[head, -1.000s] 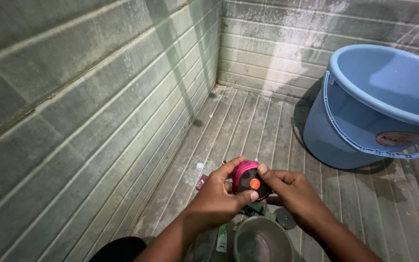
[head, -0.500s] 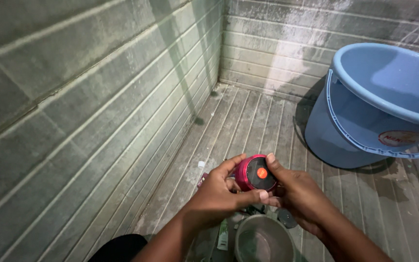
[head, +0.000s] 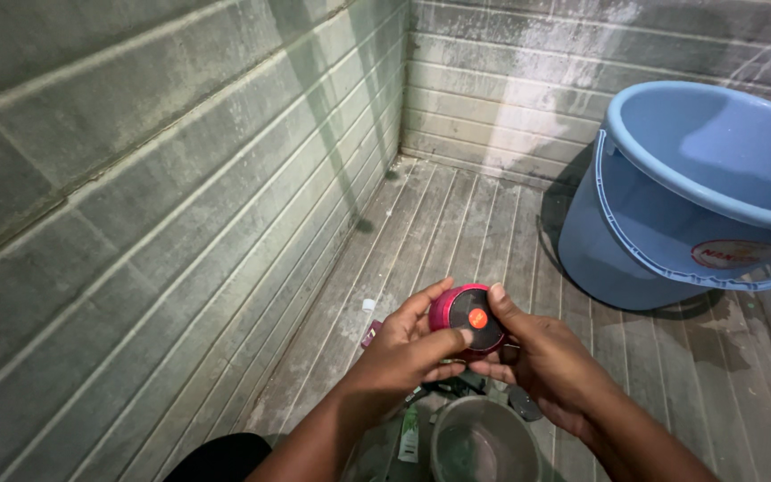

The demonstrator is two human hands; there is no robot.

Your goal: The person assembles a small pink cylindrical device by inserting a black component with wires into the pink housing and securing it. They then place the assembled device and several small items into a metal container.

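**Operator A:** Grey grooved tiles form the left wall [head: 136, 196]; the same ribbed surface runs across the floor [head: 457, 223] to the back wall [head: 582, 80]. Report items from the left.

**Operator B:** Left forearm enters from the bottom edge. The left hand [head: 403, 353] is raised above the floor, its fingers curled around the left side of a small round pink container [head: 466, 319]. The thumb lies across the container's lower front edge.

**Operator A:** Container details?

**Operator B:** Pink side wall, dark circular face turned toward the camera, one small orange round sticker on that face. It is held in the air between both hands, above the floor and above a metal bowl [head: 484, 442].

**Operator A:** Right-hand grip?

**Operator B:** The right hand [head: 551, 366] closes on the container's right side. Its thumb presses on the upper right rim; the fingers wrap underneath. Both hands pinch the same object, left and right, and their fingers touch below it.

**Operator A:** Items below the hands?

**Operator B:** The metal bowl stands on the floor directly beneath, round, grey, holding some liquid. Just left of it lies a small green tube or sachet [head: 410, 435]. Dark small objects lie between the bowl and the hands; their kind cannot be determined. A small pale scrap [head: 368, 305] lies on the floor left of the left hand.

**Operator A:** Far right?

**Operator B:** A large blue plastic bucket [head: 671, 223] with a blue wire-style handle stands on the floor near the back wall, well apart from the hands.
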